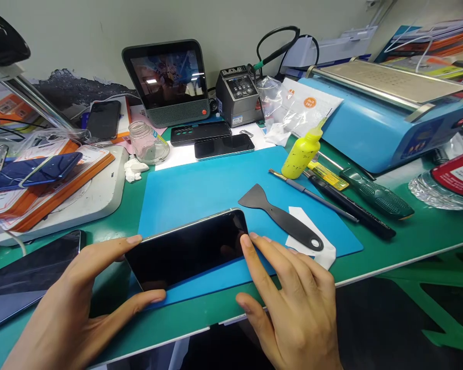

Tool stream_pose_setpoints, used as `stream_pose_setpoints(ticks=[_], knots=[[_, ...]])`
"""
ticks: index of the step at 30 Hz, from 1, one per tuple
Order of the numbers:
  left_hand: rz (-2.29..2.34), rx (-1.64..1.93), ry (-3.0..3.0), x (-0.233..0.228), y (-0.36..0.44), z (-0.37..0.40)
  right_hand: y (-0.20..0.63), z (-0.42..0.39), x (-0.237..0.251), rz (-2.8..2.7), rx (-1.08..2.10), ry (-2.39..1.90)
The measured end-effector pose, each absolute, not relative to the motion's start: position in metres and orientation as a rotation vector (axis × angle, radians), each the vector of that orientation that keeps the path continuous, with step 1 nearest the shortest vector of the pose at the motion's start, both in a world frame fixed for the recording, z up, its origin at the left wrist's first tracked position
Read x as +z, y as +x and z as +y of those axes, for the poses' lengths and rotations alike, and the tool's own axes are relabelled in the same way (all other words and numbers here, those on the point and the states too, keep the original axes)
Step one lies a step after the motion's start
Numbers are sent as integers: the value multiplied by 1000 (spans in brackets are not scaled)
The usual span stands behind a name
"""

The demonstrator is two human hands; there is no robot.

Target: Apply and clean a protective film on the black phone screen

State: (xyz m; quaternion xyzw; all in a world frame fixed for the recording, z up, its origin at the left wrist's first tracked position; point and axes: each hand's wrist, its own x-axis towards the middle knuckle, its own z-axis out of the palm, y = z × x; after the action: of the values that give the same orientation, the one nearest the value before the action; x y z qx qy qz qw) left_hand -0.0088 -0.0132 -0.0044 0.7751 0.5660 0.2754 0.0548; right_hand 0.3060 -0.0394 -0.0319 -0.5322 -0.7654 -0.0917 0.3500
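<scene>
A smartphone (189, 252) with a dark screen is tilted toward me above the blue mat (200, 185). Its left end is gripped in my left hand (77, 298), index finger along the top edge and thumb at the lower edge. At the phone's right edge, my right hand (293, 298) rests its index fingertip, the other fingers stretched out beside it and the thumb apart, off the phone. Close to the right hand, a black plastic scraper (281, 218) lies partly over a white wipe (324, 254).
A brush (312, 192), a black pen-like tool (351, 210), a green-handled screwdriver (376, 192) and a yellow bottle (301, 154) lie or stand right. Beyond are a blue heating machine (362, 128), a soldering station (239, 97) and a display (170, 77). Another phone (31, 277) lies left.
</scene>
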Motion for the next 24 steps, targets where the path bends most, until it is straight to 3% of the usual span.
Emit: stream_pose_setpoints(ticks=[12, 24], knots=[[1715, 788, 2439, -1, -9, -13, 285, -34, -13, -2031, -271, -1457], [1625, 884, 2395, 10, 3, -14, 261, -22, -5, -2174, -188, -1176]])
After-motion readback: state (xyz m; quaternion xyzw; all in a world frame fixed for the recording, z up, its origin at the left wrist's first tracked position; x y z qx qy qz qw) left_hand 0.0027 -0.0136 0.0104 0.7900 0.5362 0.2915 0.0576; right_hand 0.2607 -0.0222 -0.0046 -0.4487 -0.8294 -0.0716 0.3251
